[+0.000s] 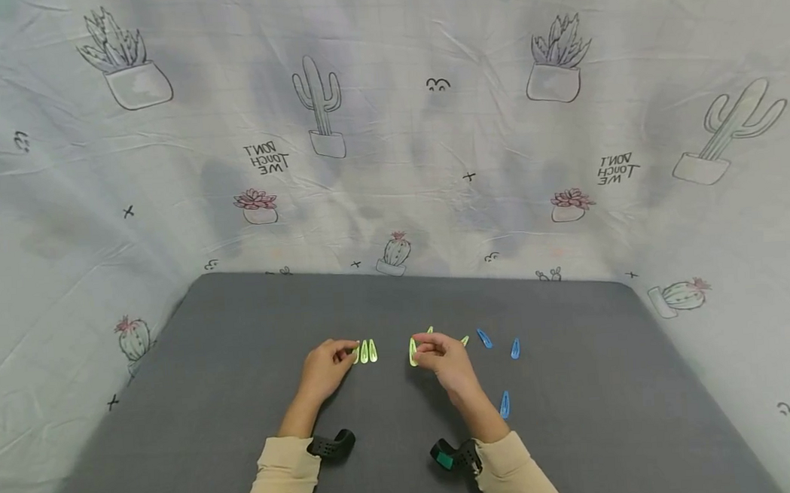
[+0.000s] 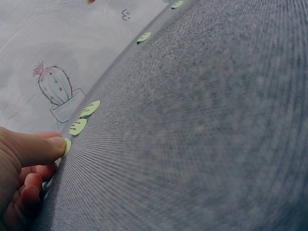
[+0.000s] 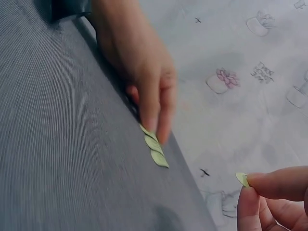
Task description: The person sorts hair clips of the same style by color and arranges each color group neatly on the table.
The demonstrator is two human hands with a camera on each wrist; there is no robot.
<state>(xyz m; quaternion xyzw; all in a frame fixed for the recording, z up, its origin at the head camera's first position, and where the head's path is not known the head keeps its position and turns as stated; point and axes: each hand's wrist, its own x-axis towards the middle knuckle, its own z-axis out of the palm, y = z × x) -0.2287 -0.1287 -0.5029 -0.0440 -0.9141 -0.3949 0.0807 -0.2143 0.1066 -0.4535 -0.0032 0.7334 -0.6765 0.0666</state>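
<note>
Three yellow-green snap hair clips stand side by side in a row, among them the rightmost hair clip (image 1: 373,350) and the middle one (image 1: 364,352). My left hand (image 1: 324,369) pinches the leftmost clip (image 2: 67,147) of that row between thumb and finger, down at the table. Off to the right, my right hand (image 1: 448,364) holds another yellow-green hair clip (image 3: 242,179) by thumb and fingertip, raised above the cloth. Part of that clip is covered by the fingers.
Beyond the right hand lie two more green clips, one (image 1: 430,329) behind it and one (image 1: 465,340) beside it. Three blue clips are farther right: one (image 1: 484,337), another (image 1: 515,348), and a nearer one (image 1: 504,404). A grey cloth (image 1: 583,431) covers the table; a printed curtain (image 1: 388,126) surrounds it.
</note>
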